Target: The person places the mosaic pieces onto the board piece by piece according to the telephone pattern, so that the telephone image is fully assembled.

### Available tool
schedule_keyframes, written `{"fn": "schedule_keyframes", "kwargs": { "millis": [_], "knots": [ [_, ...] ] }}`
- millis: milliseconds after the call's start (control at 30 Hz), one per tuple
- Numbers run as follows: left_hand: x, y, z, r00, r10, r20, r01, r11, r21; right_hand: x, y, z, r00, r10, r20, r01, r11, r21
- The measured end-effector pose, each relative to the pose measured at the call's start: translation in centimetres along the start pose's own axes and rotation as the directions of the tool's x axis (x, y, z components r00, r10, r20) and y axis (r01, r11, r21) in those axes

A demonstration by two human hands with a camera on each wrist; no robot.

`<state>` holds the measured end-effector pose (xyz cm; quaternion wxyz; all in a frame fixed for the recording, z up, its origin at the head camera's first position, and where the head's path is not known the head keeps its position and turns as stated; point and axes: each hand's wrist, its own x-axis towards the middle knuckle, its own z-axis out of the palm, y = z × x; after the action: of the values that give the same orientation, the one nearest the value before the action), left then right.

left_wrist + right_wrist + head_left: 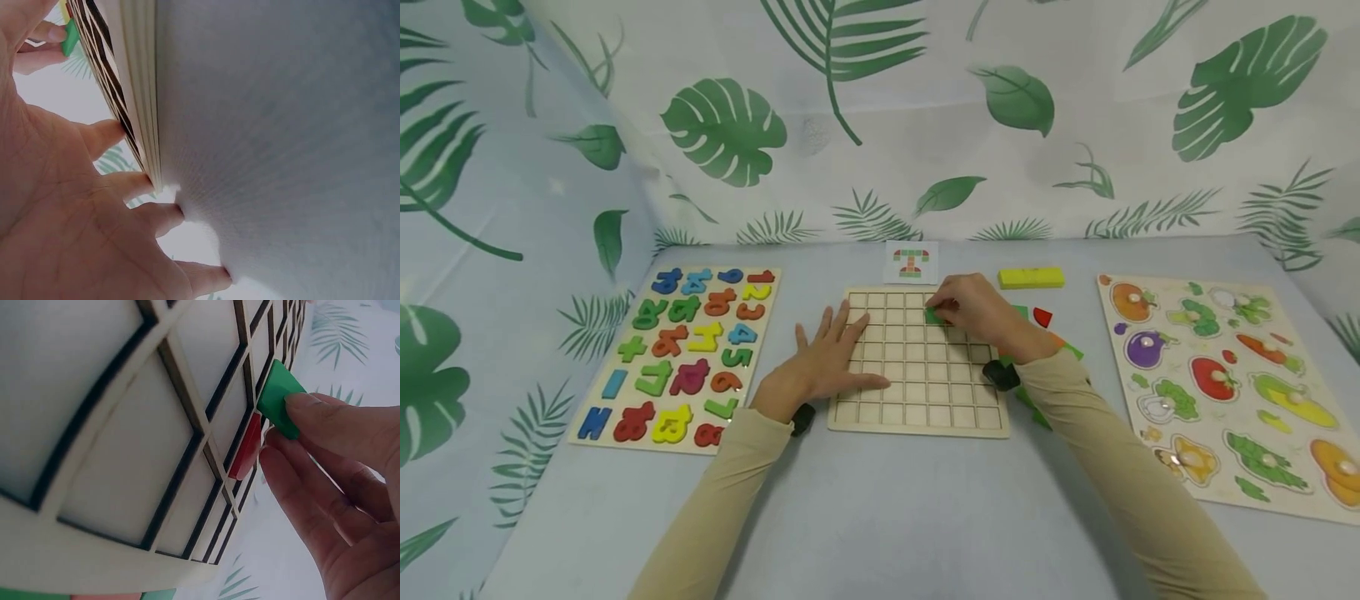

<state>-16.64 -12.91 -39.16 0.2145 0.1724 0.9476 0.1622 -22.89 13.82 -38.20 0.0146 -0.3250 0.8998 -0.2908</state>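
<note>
A wooden grid board (916, 392) lies on the table before me. My left hand (820, 363) is spread along its left side, thumb and some fingertips over the board; in the left wrist view other fingertips reach past the board's edge onto the cloth. My right hand (976, 310) is over the far right part of the grid and pinches a green square tile (279, 397) between thumb and fingers. The tile is tilted, close over the cells. Just beside it, a red piece (247, 448) sits in a cell, hidden behind the hand in the head view.
Green and red pieces (1042, 317) lie right of the board, partly under my right arm. A pattern card (912, 262) and a yellow block (1031, 277) are beyond it. A number puzzle (681, 358) lies left, a vegetable puzzle (1225, 383) right.
</note>
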Motion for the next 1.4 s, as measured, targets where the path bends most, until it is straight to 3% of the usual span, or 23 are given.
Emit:
{"fn": "schedule_keyframes", "kwargs": {
  "millis": [433, 800, 967, 1200, 1400],
  "knots": [
    [0.0, 0.2, -0.5, 1.0, 0.005, -0.013, -0.005, 1.0, 0.018, 0.3, -0.3, -0.5, 0.999, -0.028, 0.021, 0.03, 0.998, -0.06],
    [0.0, 0.1, -0.2, 1.0, 0.012, -0.01, -0.012, 1.0, 0.004, 0.1, -1.1, -0.2, 0.995, 0.06, 0.082, -0.05, 0.992, -0.119],
    [0.0, 0.1, -0.1, 1.0, 0.019, -0.011, -0.018, 1.0, 0.007, -0.2, -0.8, -0.2, 0.997, 0.029, 0.072, -0.023, 0.996, -0.089],
    [-0.2, -0.1, 0.2, 1.0, 0.013, -0.012, -0.013, 1.0, 0.003, -1.8, -0.6, -2.4, 0.994, -0.007, 0.113, 0.011, 0.999, -0.037],
    [-0.1, -0.1, 0.3, 1.0, 0.018, -0.016, -0.018, 1.0, 0.011, -3.9, 0.6, -5.2, 0.997, 0.012, 0.072, -0.008, 0.999, -0.053]
  ]
}}
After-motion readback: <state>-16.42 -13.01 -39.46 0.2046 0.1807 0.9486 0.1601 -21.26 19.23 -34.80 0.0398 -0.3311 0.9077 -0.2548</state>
